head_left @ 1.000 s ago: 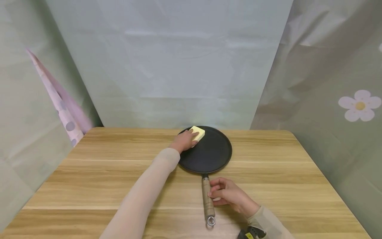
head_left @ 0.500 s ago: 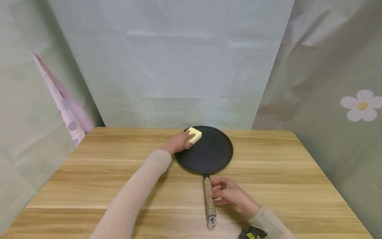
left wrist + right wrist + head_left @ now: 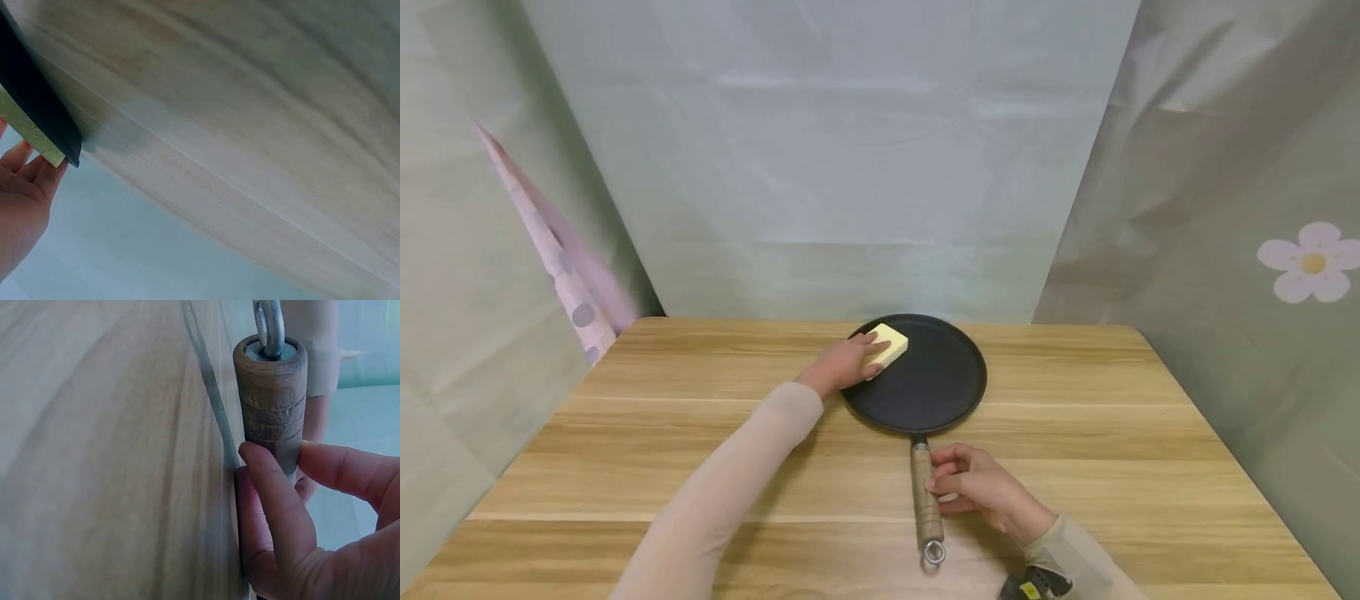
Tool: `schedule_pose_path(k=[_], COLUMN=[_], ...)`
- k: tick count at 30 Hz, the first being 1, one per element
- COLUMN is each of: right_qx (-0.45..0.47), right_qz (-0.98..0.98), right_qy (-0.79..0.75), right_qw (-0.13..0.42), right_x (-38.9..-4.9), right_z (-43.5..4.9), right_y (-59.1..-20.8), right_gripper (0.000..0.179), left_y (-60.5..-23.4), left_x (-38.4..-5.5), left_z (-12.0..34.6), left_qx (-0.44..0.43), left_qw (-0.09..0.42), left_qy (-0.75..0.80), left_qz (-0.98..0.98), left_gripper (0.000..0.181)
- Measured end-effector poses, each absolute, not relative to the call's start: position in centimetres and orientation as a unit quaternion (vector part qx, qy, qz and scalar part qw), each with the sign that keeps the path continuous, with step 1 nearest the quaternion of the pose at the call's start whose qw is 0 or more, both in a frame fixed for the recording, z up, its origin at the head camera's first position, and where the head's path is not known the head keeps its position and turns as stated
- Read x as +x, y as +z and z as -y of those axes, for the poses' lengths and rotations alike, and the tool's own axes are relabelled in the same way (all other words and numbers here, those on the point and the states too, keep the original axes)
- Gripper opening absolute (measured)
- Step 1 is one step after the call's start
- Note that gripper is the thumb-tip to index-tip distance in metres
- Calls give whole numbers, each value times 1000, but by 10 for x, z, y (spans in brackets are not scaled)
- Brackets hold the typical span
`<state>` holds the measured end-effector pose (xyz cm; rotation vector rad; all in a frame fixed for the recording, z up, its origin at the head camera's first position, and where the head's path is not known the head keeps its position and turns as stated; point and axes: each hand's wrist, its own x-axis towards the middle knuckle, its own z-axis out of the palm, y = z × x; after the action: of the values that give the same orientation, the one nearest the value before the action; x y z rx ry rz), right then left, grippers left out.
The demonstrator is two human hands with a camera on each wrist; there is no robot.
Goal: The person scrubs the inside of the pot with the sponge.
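Observation:
A round black flat pan [image 3: 936, 379] lies on the table, its wooden handle [image 3: 927, 496] pointing toward me. On the pan's far left part sits a pale yellow sponge [image 3: 893, 342]. My left hand [image 3: 844, 362] grips this sponge from the left, fingers over its top and side. In the left wrist view the sponge [image 3: 31, 134] is flat against the dark pan [image 3: 37, 84], with fingertips along it. My right hand [image 3: 985, 492] holds the handle from the right. The right wrist view has thumb and fingers pinching the handle [image 3: 272, 403] below its metal ring [image 3: 272, 328].
The wooden table [image 3: 1075, 400] extends to both sides of the pan. Its back edge runs close behind the pan. Pale cloth sheets [image 3: 850, 167] hang behind and at the sides. A black watch-like strap [image 3: 1037, 583] is by the right sleeve.
My left hand and the sponge have slid left and slightly toward me over the pan's surface. The right hand keeps its hold on the handle, and the pan stays about where it was.

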<state>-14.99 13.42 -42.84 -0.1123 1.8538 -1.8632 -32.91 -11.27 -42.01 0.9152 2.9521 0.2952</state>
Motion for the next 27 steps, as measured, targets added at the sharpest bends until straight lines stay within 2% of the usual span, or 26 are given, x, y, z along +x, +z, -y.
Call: schedule_pose_path(k=[17, 27], right_qx=[-39, -40], right_qz=[-681, -678], right_qy=[-687, -689], right_qw=[252, 252], right_x=[-149, -150], right_z=[-134, -134], right_y=[-428, -427], right_gripper=[47, 46], left_y=[-421, -420], left_x=[-304, -288], left_z=[116, 110], left_qx=[296, 292], left_qw=[28, 8], left_qy=[102, 101], left_qz=[-949, -951], left_gripper=[54, 53])
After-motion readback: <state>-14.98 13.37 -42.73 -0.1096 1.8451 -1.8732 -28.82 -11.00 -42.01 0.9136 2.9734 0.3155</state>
